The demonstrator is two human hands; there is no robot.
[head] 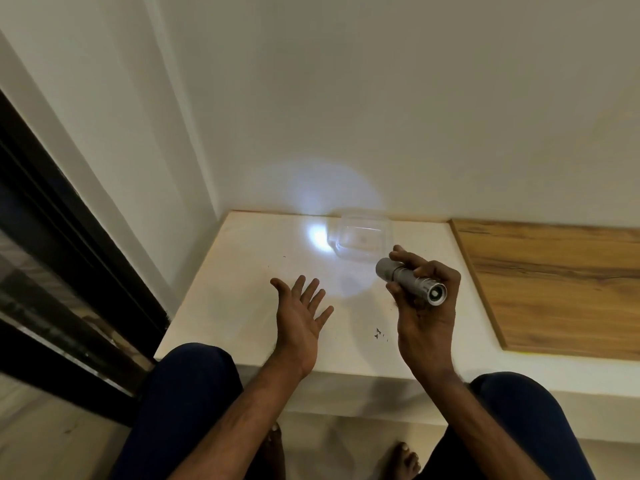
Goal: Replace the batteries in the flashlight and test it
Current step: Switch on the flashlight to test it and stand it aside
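Observation:
My right hand (424, 306) holds a silver flashlight (408, 279) above the white ledge (263, 306), its tail end toward me and its head pointing away to the left. The flashlight is lit: a bright spot (317, 235) falls on the ledge and spreads up the wall behind. My left hand (300, 311) hovers over the ledge, palm up, fingers spread and holding nothing, just left of the flashlight. No batteries are visible.
A clear plastic container (363, 239) sits at the back of the ledge against the wall. A wooden panel (554, 282) adjoins the ledge on the right. A dark window frame (69, 258) runs along the left. My knees and bare feet are below.

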